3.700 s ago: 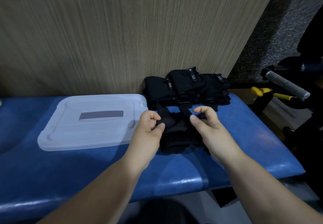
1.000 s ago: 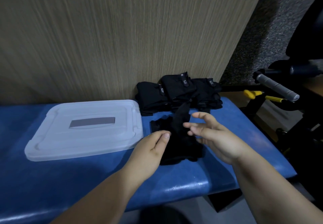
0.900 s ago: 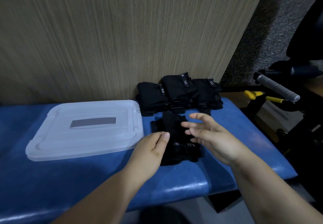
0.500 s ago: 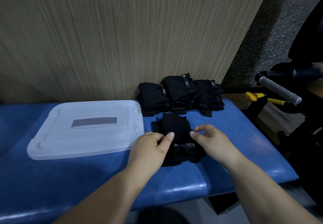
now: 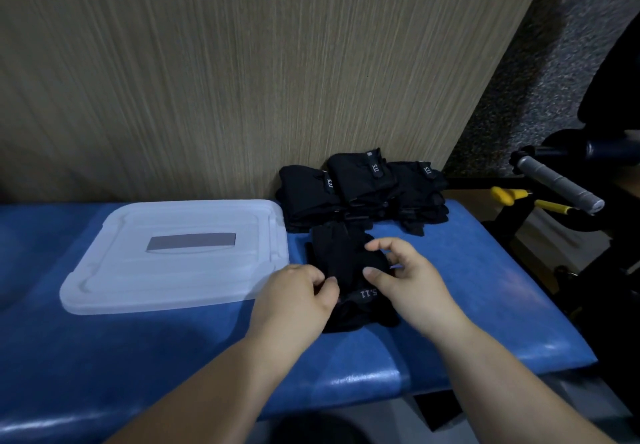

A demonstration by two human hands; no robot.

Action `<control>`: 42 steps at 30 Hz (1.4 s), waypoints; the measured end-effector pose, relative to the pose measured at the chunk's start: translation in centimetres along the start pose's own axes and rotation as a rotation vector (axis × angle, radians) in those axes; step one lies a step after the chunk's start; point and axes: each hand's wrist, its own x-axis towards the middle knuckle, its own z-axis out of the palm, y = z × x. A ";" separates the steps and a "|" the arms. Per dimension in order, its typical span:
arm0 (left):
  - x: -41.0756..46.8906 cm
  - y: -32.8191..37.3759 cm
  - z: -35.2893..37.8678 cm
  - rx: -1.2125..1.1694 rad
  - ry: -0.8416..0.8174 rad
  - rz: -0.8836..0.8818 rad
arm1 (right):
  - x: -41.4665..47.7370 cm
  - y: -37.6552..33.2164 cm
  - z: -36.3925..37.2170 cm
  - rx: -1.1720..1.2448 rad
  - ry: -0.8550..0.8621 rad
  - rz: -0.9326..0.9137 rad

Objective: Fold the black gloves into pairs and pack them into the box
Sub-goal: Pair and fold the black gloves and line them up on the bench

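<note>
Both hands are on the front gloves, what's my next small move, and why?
Probably press the strap flat across the gloves to fasten the pair: it lies between the left hand, pinching their left edge, and the right hand, gripping their right. The box is closed.

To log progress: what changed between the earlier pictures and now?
Both hands, open a second ago, lowered onto the glove pair: the left hand and right hand now pinch it. Its strap, earlier raised, lies flat. The lid and the stacked gloves stayed.
</note>
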 end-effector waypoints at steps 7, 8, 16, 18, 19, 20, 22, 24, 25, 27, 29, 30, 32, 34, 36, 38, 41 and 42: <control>0.0 -0.1 -0.6 0.231 -0.037 0.026 | 0.1 0.7 0.3 -0.333 0.012 0.027; 0.0 0.0 -0.6 0.231 -0.041 0.023 | 0.1 0.7 0.3 -0.346 0.024 0.029; 0.0 -0.4 -0.7 0.043 0.059 0.228 | 0.2 0.6 0.1 -0.337 0.059 -0.123; 0.1 -0.5 -0.5 0.026 0.004 0.336 | 0.2 0.7 -0.1 -0.422 0.036 -0.200; 0.2 -0.6 -0.3 0.034 -0.052 0.377 | 0.2 0.7 -0.1 -0.478 -0.007 -0.226; 0.3 -0.7 -0.2 0.043 -0.123 0.396 | 0.2 0.8 -0.1 -0.521 -0.069 -0.235; 0.3 -1.0 0.1 0.073 -0.266 0.382 | 0.0 1.1 -0.2 -0.570 -0.206 -0.202; 0.4 -1.3 0.3 0.144 -0.358 0.358 | -0.2 1.5 -0.2 -0.620 -0.312 -0.145; 0.4 -1.5 0.4 0.183 -0.383 0.351 | -0.2 1.7 -0.2 -0.661 -0.350 -0.124; 0.5 -1.6 0.4 0.230 -0.401 0.340 | -0.2 1.9 -0.3 -0.750 -0.397 -0.109; 0.4 -1.7 0.3 0.236 -0.399 0.327 | -0.1 1.9 -0.5 -0.798 -0.423 -0.109; 0.3 -1.7 0.2 0.233 -0.397 0.323 | -0.1 1.9 -0.6 -0.807 -0.431 -0.106; 0.2 -1.6 -0.1 0.221 -0.390 0.317 | -0.2 1.8 -0.9 -0.819 -0.442 -0.100; 0.0 -1.6 -0.4 0.198 -0.388 0.308 | -0.1 1.8 -1.4 -0.822 -0.442 -0.098; -0.1 -1.7 -0.7 0.176 -0.381 0.307 | -0.1 1.8 -2.1 -0.807 -0.438 -0.089; -0.1 -2.1 -1.0 0.159 -0.375 0.301 | 0.0 2.0 -2.7 -0.769 -0.423 -0.083; -0.2 -2.6 -1.7 0.129 -0.395 0.270 | 0.3 2.2 -3.5 -0.605 -0.352 -0.084; -0.3 -2.7 -1.9 0.123 -0.401 0.269 | 0.3 2.2 -3.7 -0.533 -0.329 -0.083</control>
